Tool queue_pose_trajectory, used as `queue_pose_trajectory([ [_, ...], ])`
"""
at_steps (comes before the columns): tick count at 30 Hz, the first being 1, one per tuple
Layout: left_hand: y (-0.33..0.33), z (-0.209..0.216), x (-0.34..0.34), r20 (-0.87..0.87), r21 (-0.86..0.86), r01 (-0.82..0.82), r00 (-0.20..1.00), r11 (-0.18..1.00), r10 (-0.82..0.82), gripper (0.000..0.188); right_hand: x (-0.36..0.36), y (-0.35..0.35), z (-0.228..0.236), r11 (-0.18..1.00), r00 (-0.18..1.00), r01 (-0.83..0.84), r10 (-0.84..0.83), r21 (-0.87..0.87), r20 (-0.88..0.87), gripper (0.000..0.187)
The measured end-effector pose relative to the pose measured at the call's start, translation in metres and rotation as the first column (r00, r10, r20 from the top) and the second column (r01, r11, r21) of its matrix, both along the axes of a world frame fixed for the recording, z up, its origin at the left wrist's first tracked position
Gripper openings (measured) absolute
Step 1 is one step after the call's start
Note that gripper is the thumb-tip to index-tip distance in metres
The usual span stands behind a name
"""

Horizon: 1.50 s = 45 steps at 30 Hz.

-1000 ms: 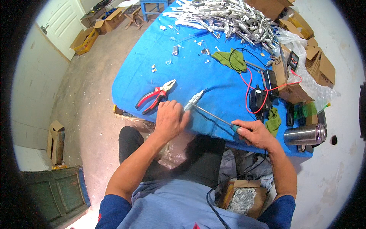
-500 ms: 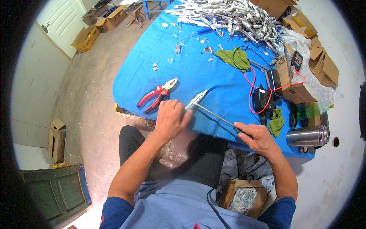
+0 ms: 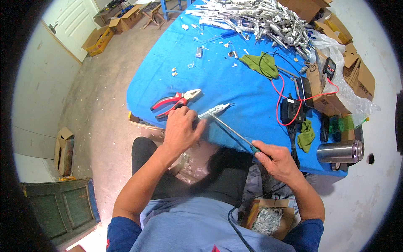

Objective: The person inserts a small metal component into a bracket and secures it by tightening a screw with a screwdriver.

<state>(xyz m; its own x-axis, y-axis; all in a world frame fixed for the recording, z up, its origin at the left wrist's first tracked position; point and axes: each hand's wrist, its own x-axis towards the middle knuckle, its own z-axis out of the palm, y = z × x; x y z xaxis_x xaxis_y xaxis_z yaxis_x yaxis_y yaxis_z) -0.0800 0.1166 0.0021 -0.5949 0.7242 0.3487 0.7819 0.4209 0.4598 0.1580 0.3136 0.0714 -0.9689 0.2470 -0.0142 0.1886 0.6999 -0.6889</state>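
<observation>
On a blue-covered table [image 3: 147,82], the left hand [image 3: 181,129] pinches a slender white device [image 3: 215,110], its long axis pointing rightward and slightly away. The right hand [image 3: 275,158] grasps a screwdriver [image 3: 232,131] slanting away leftward, tip at the device.

- Far edge of the table [image 3: 222,80] blocked by a white pile [image 3: 256,23].
- Right edge crowded by black adapter [image 3: 289,110] and steel cup [image 3: 339,152].
- Near edge overhung by screwdriver [image 3: 232,129].
- Passage left between pliers [image 3: 187,96] and green cloth [image 3: 260,65].
</observation>
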Motion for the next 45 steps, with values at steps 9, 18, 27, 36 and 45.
queue_pose_trajectory([
  [9, -0.001, 0.005, 0.000, 0.040, -0.007, -0.017, 0.999, 1.000, 0.017, 0.028, -0.007, 0.005, -0.001, 0.998, 0.999, -0.026, 0.024, 0.049, 0.025, 0.033],
  [18, 0.001, -0.003, 0.003, 0.005, 0.055, -0.030, 1.000, 0.998, 0.030, 0.025, -0.007, 0.002, 0.001, 0.993, 0.999, -0.052, 0.052, 0.101, 0.008, 0.034],
  [27, 0.012, -0.012, 0.005, -0.066, -0.031, 0.048, 0.997, 0.998, -0.050, 0.023, -0.025, 0.040, -0.002, 0.964, 0.985, -0.162, 0.169, 0.208, -0.016, 0.033],
  [36, 0.014, -0.012, 0.004, -0.023, 0.034, 0.031, 0.999, 0.999, -0.030, 0.024, -0.032, 0.060, -0.023, 0.983, 0.982, -0.184, 0.183, -0.028, -0.037, 0.031],
  [45, 0.015, -0.014, 0.006, -0.065, 0.039, 0.017, 0.998, 0.999, -0.014, 0.023, -0.031, 0.050, -0.024, 0.987, 0.988, -0.153, 0.154, -0.058, 0.014, 0.033],
])
